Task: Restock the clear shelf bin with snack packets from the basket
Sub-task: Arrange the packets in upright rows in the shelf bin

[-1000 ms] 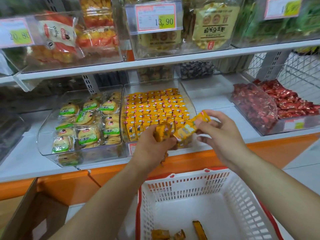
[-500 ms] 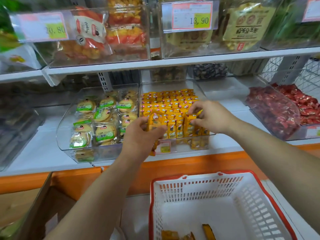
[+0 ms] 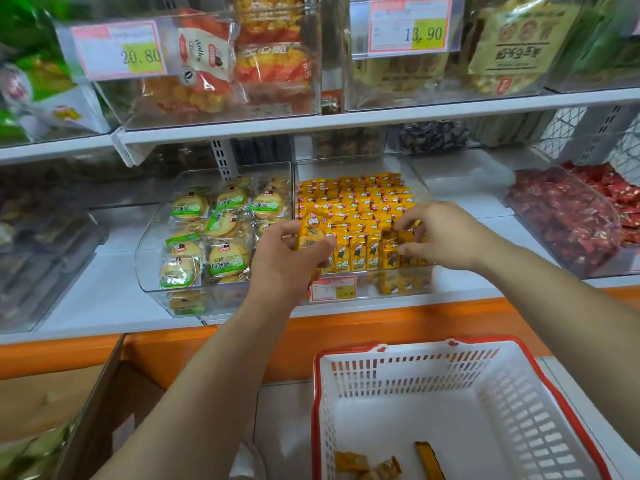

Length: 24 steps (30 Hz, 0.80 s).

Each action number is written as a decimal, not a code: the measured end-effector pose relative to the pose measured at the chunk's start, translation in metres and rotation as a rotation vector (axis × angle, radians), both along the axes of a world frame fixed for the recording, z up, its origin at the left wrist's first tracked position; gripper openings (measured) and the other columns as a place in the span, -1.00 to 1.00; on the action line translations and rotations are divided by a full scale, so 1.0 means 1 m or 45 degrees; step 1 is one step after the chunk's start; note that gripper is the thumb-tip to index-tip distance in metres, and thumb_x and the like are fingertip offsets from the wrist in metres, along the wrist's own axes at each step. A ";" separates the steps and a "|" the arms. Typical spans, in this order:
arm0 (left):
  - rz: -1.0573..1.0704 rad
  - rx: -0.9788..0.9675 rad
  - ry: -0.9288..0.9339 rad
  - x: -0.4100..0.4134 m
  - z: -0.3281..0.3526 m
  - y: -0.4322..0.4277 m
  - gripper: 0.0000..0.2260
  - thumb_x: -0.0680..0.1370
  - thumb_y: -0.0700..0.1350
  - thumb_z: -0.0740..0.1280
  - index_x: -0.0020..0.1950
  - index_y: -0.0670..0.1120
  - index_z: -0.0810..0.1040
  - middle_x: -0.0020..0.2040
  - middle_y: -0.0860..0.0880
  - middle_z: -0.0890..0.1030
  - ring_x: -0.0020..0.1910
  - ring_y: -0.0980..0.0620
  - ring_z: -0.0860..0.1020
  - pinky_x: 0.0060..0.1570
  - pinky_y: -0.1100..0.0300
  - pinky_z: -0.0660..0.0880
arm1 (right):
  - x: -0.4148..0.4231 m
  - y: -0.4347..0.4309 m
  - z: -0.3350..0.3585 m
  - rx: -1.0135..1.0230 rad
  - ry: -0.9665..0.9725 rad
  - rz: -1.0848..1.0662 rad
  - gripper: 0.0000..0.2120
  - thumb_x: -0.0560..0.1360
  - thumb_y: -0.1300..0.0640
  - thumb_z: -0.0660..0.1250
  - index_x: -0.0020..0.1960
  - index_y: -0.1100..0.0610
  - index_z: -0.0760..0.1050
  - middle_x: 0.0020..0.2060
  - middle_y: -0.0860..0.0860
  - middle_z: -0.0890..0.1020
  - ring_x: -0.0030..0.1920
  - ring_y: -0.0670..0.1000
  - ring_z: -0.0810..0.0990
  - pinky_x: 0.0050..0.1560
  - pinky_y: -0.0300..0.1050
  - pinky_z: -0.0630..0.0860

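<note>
The clear shelf bin (image 3: 349,166) is hard, see-through plastic with a rounded front. It sits on the white shelf (image 3: 104,292). It is nearly full of small yellow snack packets (image 3: 356,202). They are shiny and boxy and stand in tidy rows.

The left hand (image 3: 287,261) is at the front left corner of the bin. Its fingers and thumb curl round one yellow packet (image 3: 311,233) and hold it upright just above the front row.

The right hand (image 3: 440,233) is over the front right part of the bin. Its fingers are bent and its fingertips (image 3: 401,224) touch the packets there. I cannot tell if it pinches one or only touches them.

The basket (image 3: 408,355) is below the shelf. It is white plastic with slots in its walls and a red rim. A few orange-brown packets (image 3: 426,459) lie at its bottom.

Just left of the yellow bin is another clear bin (image 3: 149,258) with round biscuits (image 3: 225,223) in crinkly clear wraps with green labels. To the right, apart from it, is a bin of red shiny sweets (image 3: 561,216).
</note>
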<state>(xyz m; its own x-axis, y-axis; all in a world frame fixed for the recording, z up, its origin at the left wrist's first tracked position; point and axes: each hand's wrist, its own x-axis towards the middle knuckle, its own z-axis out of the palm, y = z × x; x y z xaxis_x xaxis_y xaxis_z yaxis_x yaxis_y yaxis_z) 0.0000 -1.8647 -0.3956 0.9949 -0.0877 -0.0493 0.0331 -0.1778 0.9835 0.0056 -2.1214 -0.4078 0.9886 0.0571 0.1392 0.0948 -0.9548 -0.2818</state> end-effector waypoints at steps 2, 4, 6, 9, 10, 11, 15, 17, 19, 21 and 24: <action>-0.024 0.013 0.001 -0.003 -0.001 -0.006 -0.53 0.52 -0.04 0.51 0.37 -0.09 0.47 0.02 -0.11 0.69 -0.36 0.18 0.64 -0.45 0.33 0.50 | -0.035 -0.002 0.001 0.307 -0.153 -0.006 -0.78 0.38 -0.06 0.54 -0.01 -0.04 0.64 -0.10 -0.15 0.66 -0.19 -0.13 0.62 -0.22 -0.25 0.50; -0.084 0.028 0.014 -0.009 -0.004 -0.015 -0.53 0.51 -0.03 0.52 0.35 -0.07 0.45 0.08 -0.10 0.68 -0.38 0.19 0.65 -0.48 0.33 0.48 | -0.068 0.002 -0.002 0.635 -0.153 -0.002 -0.89 0.40 -0.05 0.50 -0.10 -0.08 0.65 -0.16 -0.16 0.68 -0.19 -0.13 0.63 -0.26 -0.37 0.44; -0.148 0.052 0.025 -0.016 -0.008 -0.025 -0.54 0.50 -0.02 0.53 0.32 -0.07 0.44 0.12 -0.13 0.66 -0.42 0.22 0.63 -0.53 0.36 0.42 | -0.085 0.008 -0.009 0.786 -0.074 0.009 -0.96 0.46 -0.01 0.46 -0.14 -0.07 0.67 -0.19 -0.12 0.70 -0.16 -0.09 0.63 -0.21 -0.34 0.45; -0.240 0.103 0.040 -0.028 -0.011 -0.040 -0.53 0.48 -0.02 0.55 0.29 -0.08 0.46 0.14 -0.14 0.66 -0.42 0.20 0.64 -0.53 0.40 0.39 | -0.087 0.017 -0.011 1.060 -0.032 -0.003 -0.88 0.54 0.06 0.39 0.06 -0.07 0.66 -0.08 -0.03 0.68 -0.05 0.06 0.64 -0.03 -0.06 0.55; -0.278 0.103 0.049 -0.032 -0.012 -0.045 -0.54 0.47 -0.03 0.56 0.28 -0.08 0.48 0.14 -0.15 0.66 -0.39 0.16 0.66 -0.51 0.40 0.40 | -0.086 0.020 -0.009 1.157 -0.023 -0.010 -0.82 0.57 0.05 0.36 0.15 -0.08 0.62 -0.03 -0.02 0.66 -0.02 0.08 0.65 -0.01 0.00 0.58; -0.316 0.100 0.054 -0.036 -0.013 -0.049 -0.56 0.47 -0.05 0.56 0.26 -0.06 0.49 0.13 -0.14 0.67 -0.34 0.12 0.68 -0.49 0.38 0.43 | -0.087 0.023 -0.008 1.261 -0.003 0.003 -0.77 0.58 0.05 0.33 0.22 -0.10 0.59 0.00 -0.01 0.64 -0.01 0.07 0.66 -0.04 0.00 0.61; -0.468 0.108 0.036 -0.046 -0.017 -0.062 -0.58 0.42 -0.09 0.59 0.20 -0.05 0.53 0.07 -0.13 0.67 -0.13 -0.10 0.71 -0.28 0.26 0.59 | -0.092 0.022 -0.004 1.289 0.015 0.067 -0.80 0.58 0.09 0.37 0.18 -0.09 0.62 -0.02 0.17 0.57 -0.10 0.21 0.65 -0.10 0.02 0.64; -0.485 0.075 0.036 -0.047 -0.016 -0.063 -0.56 0.37 -0.09 0.61 0.19 -0.02 0.56 0.06 -0.07 0.66 -0.15 0.05 0.69 -0.22 0.25 0.63 | -0.093 0.016 -0.001 1.309 -0.022 0.032 -0.87 0.56 0.13 0.39 0.07 -0.03 0.66 -0.06 0.24 0.51 -0.10 0.31 0.60 -0.03 0.16 0.65; -0.402 0.016 0.049 -0.044 -0.014 -0.060 -0.48 0.28 -0.01 0.61 0.19 0.00 0.57 0.02 -0.03 0.66 -0.18 0.09 0.68 -0.13 0.16 0.67 | -0.093 0.011 -0.001 1.436 -0.043 -0.035 -0.91 0.55 0.14 0.40 -0.03 -0.02 0.66 -0.15 0.15 0.45 -0.17 0.22 0.60 -0.15 0.07 0.65; -0.345 -0.057 0.072 -0.038 -0.014 -0.056 -0.50 0.30 0.01 0.60 0.19 -0.05 0.58 -0.04 -0.09 0.70 -0.13 0.00 0.69 -0.08 0.11 0.66 | -0.093 0.009 -0.003 1.427 -0.034 -0.069 -0.91 0.54 0.14 0.41 -0.09 -0.03 0.63 -0.20 0.07 0.53 -0.22 0.04 0.62 -0.25 -0.07 0.60; -0.325 -0.200 0.142 -0.033 -0.015 -0.052 -0.54 0.37 -0.05 0.61 0.20 -0.07 0.57 -0.01 -0.07 0.74 0.01 -0.07 0.71 0.02 0.03 0.61 | -0.096 0.015 -0.007 1.319 0.179 0.021 -0.94 0.54 0.13 0.42 -0.07 0.01 0.55 -0.21 -0.07 0.70 -0.22 -0.01 0.71 -0.21 -0.09 0.61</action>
<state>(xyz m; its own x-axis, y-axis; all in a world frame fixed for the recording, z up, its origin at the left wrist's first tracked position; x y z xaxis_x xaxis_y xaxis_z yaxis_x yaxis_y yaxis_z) -0.0334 -1.9167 -0.4104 0.9290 -0.3491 -0.1230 0.1162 -0.0403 0.9924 -0.0903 -2.1068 -0.4149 0.9999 -0.0110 0.0114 0.0085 -0.2384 -0.9711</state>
